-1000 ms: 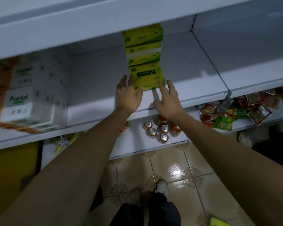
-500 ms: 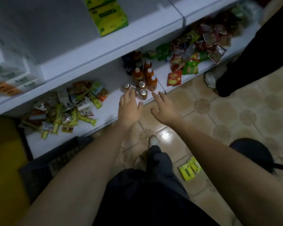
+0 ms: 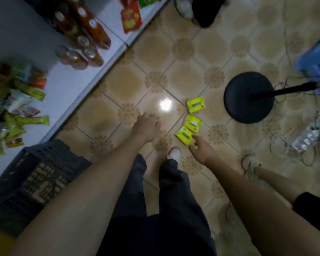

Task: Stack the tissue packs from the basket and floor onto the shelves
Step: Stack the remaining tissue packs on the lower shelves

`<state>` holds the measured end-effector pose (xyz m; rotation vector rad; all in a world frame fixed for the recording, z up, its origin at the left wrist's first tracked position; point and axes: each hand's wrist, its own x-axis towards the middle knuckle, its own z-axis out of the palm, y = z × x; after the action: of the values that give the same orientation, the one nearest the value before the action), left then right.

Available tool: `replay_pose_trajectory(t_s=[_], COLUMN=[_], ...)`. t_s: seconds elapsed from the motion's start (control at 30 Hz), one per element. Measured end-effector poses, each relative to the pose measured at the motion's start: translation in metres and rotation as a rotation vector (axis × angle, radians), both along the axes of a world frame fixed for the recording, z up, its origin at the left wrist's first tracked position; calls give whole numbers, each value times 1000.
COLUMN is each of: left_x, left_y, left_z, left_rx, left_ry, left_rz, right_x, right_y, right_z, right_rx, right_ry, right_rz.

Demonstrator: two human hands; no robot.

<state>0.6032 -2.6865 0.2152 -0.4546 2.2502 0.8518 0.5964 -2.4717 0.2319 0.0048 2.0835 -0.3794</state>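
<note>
Three yellow tissue packs lie on the tiled floor in a loose line running from 7 to 1 o'clock: the near pack, the middle pack just beside it, and the far pack a little apart.

The right hand reaches down with its grip wide and holding nothing. Its forefinger tip is at the near pack's 5 o'clock edge, but blur hides whether it touches. The left hand hangs at 9 o'clock of the packs over bare tile, its grip loose and empty.

The dark basket stands at 8 o'clock of the left hand, against the white bottom shelf. That shelf carries bottles and snack packets. A black round stand base sits at 3 o'clock of the far pack, with a power strip beyond it.
</note>
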Motion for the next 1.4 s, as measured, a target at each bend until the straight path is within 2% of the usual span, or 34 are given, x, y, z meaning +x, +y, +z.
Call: replay_pose_trajectory(t_s=[0.1, 0.3, 0.4, 0.5, 0.57, 0.7, 0.83, 0.97, 1.17, 1.3, 1.4], left_x=[-11, -4, -2, -6, 0, 7, 21, 25, 19, 2, -14], left_y=[48, 140, 169, 183, 188, 202, 190, 154, 91, 60, 36], left_z=[-82, -321, -397, -468, -504, -517, -471, -371, -165, -17, 69], left_rx=[78, 114, 139, 242, 286, 286, 254, 268, 362, 345, 349], left_ry=[-73, -121, -156, -104, -151, -222, -190, -221, -212, -73, 81], left_rz=[-7, -142, -220, -255, -194, 10, 271, 410, 497, 527, 582], right_x=[8, 30, 42, 50, 54, 62, 67, 66, 29, 3, -19], right_y=[50, 124, 135, 138, 134, 122, 105, 81, 35, 8, -16], right_z=[-83, -309, -401, -467, -496, -510, -463, -364, -167, -31, 53], right_rx=[36, 64, 19, -40, -113, -226, -150, -129, -243, -380, -482], right_ry=[-48, -83, -51, 51, 65, 23, -22, -80, -34, 44, 149], right_rz=[-31, -132, -279, -540, -688, -997, -951, -818, -640, -514, -397])
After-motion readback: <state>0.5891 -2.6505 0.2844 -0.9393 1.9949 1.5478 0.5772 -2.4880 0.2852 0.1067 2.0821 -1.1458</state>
